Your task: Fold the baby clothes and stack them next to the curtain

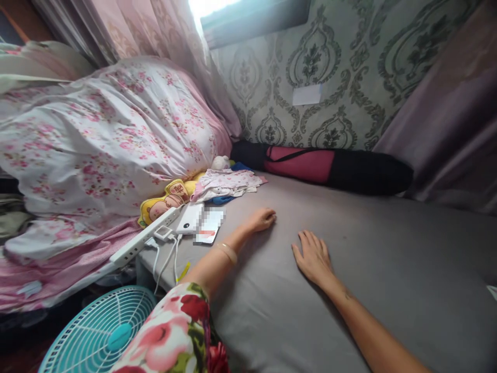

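Note:
My left hand (263,219) rests on the grey sheet (349,228) with its fingers curled in, and nothing shows in them. A pale bangle (227,252) circles that wrist. To the right, my right hand (313,256) lies flat, palm down, fingers slightly spread and holding nothing. Left of my left hand lies a phone (210,226) with a lit, partly blurred screen. It sits beside a white box-like device (190,220) and a white power strip (145,238) with a plugged-in charger (165,233) and white cables.
A turquoise fan (119,336) stands low at the bed's left edge. Small folded clothes (233,182) and a yellow plush toy (161,207) lie beyond the phone. A long black and maroon bag (303,165) runs along the wall. Flowered bedding (108,124) is piled at left.

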`<action>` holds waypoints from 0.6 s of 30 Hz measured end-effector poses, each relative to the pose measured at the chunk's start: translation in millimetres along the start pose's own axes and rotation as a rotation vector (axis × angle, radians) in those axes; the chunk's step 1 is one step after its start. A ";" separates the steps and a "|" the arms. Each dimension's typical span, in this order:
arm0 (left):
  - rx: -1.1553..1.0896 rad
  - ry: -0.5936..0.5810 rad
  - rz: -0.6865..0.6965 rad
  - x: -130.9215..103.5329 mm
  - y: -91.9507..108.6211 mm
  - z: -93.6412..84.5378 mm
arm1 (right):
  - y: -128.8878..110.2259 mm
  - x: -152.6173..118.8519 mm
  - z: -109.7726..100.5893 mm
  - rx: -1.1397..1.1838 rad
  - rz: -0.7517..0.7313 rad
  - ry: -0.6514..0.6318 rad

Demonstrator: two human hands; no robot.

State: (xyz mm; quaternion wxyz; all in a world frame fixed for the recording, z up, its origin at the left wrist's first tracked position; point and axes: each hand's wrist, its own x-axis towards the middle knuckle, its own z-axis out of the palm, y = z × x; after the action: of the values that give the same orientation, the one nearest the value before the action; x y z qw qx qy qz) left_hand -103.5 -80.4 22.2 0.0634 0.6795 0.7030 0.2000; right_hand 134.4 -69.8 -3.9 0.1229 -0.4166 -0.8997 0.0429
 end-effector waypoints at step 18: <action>0.406 0.302 -0.759 -41.1 -155.1 -141.0 | -1.1 -3.2 -3.0 0.004 -0.016 0.020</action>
State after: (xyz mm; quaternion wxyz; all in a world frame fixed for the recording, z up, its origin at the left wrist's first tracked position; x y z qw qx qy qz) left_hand -295.9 -147.7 86.3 -0.1054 0.3358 0.9286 0.1174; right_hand 136.4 -73.0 -1.4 0.1329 -0.4094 -0.9017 0.0396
